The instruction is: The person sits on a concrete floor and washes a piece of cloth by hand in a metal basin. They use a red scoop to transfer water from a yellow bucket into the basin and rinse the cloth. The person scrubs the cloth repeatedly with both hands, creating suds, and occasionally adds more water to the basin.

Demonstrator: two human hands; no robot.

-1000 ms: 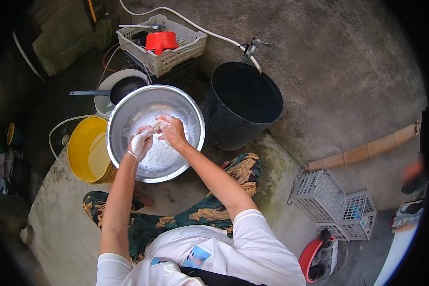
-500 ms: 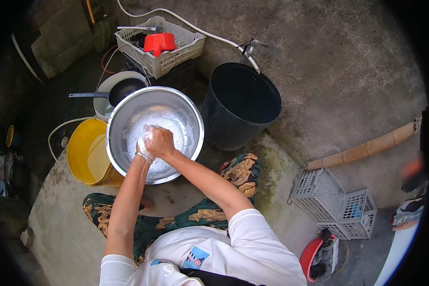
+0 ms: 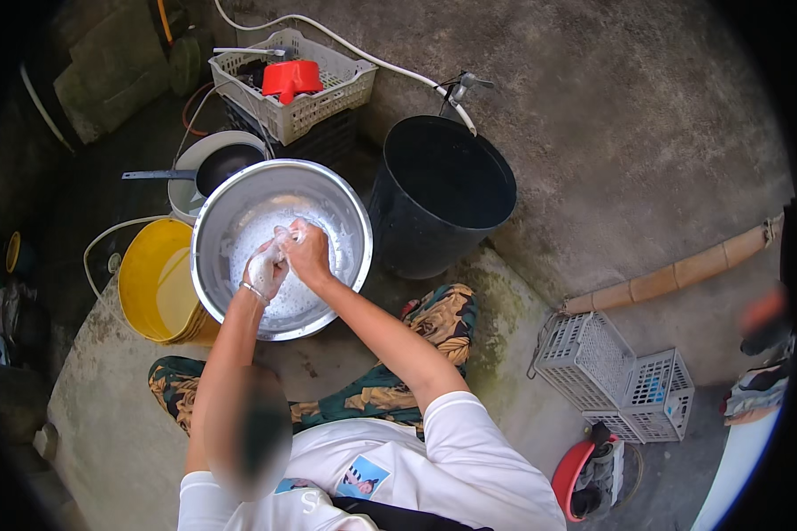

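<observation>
Over the large silver metal basin (image 3: 207, 281), both my hands meet, wet with white suds. My left hand (image 3: 266, 267), coated in foam and with a bracelet at the wrist, has its fingers curled up against the other hand. From the right my right hand (image 3: 309, 254) closes in with bent fingers, pressed to the left hand's fingertips. Foam covers the place where they touch, so I cannot make out whether a small thing is between them. Soapy bubbles (image 3: 297, 305) lie on the basin's bottom below.
Left of the basin stand a yellow bucket (image 3: 134, 281) and a white bucket with a black frying pan (image 3: 226, 165) on it. A black water bin (image 3: 390, 212) is at the right. Behind are a crate (image 3: 345, 93) with a red dipper (image 3: 290, 80) and a hose (image 3: 363, 55). Grey baskets (image 3: 593, 358) sit right.
My hands have shifted from a tight clasp to a looser one, the right hand drawing a little up and right, showing more of the foamy left hand. The whole view has slid slightly.
</observation>
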